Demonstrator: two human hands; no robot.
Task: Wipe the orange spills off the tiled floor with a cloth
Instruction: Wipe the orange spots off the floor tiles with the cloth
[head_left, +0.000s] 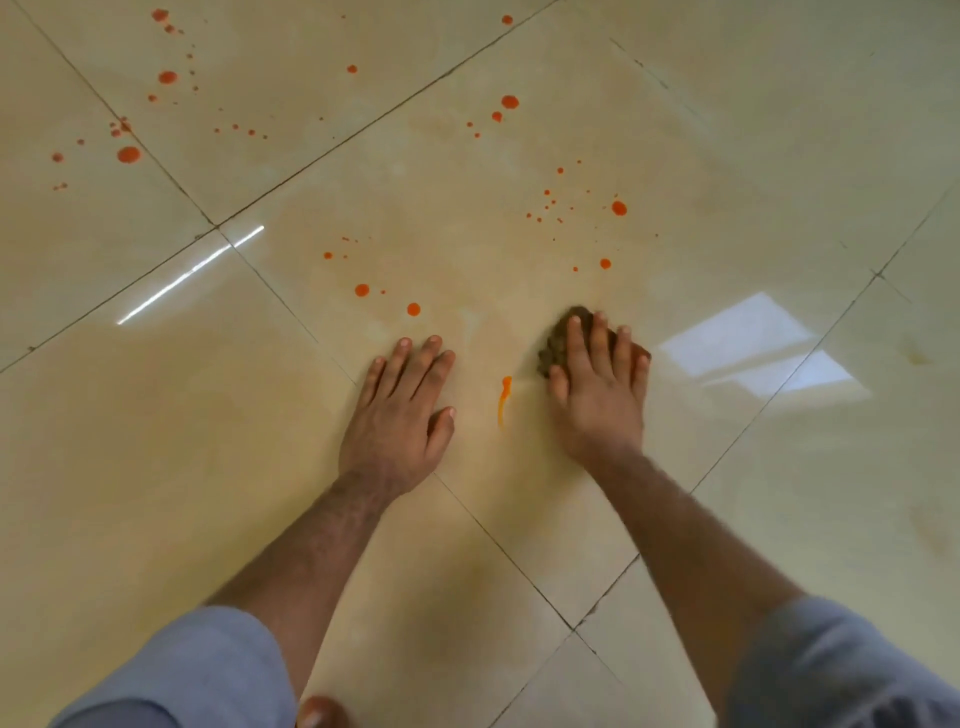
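Fingers (597, 338) of the right hand (597, 400) lie spread and flat over a small brown cloth (558, 338), pressing it to the tiled floor (156, 467) with the palm rather than pinching it; the cloth bunches out past the fingertips and on the thumb side. The wrist is low, the forearm running back to a rolled blue-grey sleeve (831, 670). The left hand (405, 410) rests empty and open, palm down on the same tile, fingers together and pointing away, bracing the person's weight. Between the two hands, touching neither, runs a short smeared orange streak (504, 397).

Ahead of the fingertips the tile carries scattered orange drops (413, 309): two larger ones just beyond the left hand, a speckled cluster (571, 208) beyond the cloth, and more drops (129, 154) well apart on the far tiles at upper left. Dark grout lines (363, 130) cross diagonally; one passes under the left wrist. To the right of the cloth the floor is glossy, with a bright window reflection (753, 343). A toe (319, 712) shows at the bottom edge.
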